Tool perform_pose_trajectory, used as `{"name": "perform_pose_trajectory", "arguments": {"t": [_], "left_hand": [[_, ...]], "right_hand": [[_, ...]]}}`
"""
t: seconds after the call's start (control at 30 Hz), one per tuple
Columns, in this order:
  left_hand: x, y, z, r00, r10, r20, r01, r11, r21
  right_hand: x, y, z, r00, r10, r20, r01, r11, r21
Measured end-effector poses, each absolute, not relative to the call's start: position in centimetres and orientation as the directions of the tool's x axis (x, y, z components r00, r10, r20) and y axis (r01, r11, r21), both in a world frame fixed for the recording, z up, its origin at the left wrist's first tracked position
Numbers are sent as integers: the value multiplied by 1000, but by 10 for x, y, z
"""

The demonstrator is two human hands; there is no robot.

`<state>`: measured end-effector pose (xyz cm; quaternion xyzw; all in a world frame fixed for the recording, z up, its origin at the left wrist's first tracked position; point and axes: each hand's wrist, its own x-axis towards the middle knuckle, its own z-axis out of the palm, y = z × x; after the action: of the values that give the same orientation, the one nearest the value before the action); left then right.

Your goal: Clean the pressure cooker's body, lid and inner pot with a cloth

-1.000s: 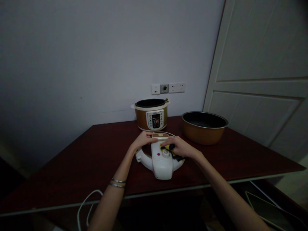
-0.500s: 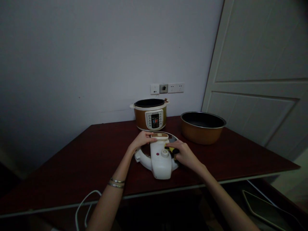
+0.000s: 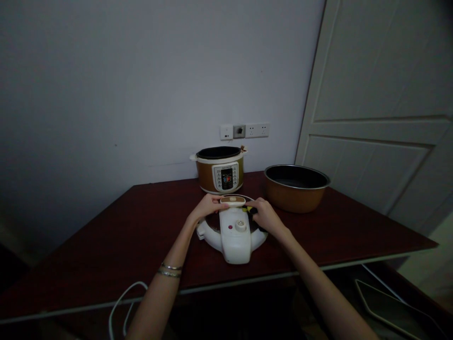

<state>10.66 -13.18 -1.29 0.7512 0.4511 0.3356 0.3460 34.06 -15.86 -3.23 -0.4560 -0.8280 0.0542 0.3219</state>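
A white pressure cooker lid [image 3: 235, 245] with a round valve knob and a small red button lies on the dark red table. My left hand [image 3: 207, 206] is closed on the left end of the lid's brown-topped handle [image 3: 232, 200]. Close to the handle's right end, my right hand [image 3: 265, 215] grips a small yellow-and-black tool [image 3: 251, 209]. The tool's tip is at the lid just below the handle; its exact kind is too small and dark to make out.
The cooker body [image 3: 220, 174] stands behind the lid near the wall. To the right is a brown inner pot [image 3: 296, 193] with a dark inside. A white cable [image 3: 116, 302] loops at the table's front left edge, and wall sockets [image 3: 257, 130] sit above the cooker.
My right hand has shifted with the tool up along the lid toward the handle, away from the valve knob. My left hand keeps its grip on the handle.
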Motion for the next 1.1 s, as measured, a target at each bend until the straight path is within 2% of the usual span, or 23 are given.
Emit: {"name": "perform_pose_trajectory", "arguments": {"t": [0.13,0.4,0.67,0.9,1.0,1.1], "left_hand": [[106,-131,-13,357,913,198,458,-356,814],[108,-130,-14,354,910,214,460,-368,808],[107,-132,-13,375,908,188,438,-352,827],[106,-130,-14,372,918,133,485,-315,816],[97,-130,-8,394,912,117,476,-311,823],[84,-146,-2,246,953,176,521,-283,805]], "right_hand": [[342,-173,-33,-433,735,521,653,655,-380],[357,-212,-38,-458,747,481,546,664,-512],[347,-187,-32,-427,761,488,641,636,-431],[355,-184,-1,-586,713,386,534,698,-477],[341,-186,20,-626,653,427,540,758,-366],[315,-183,33,-715,577,395,547,813,-198]]}}
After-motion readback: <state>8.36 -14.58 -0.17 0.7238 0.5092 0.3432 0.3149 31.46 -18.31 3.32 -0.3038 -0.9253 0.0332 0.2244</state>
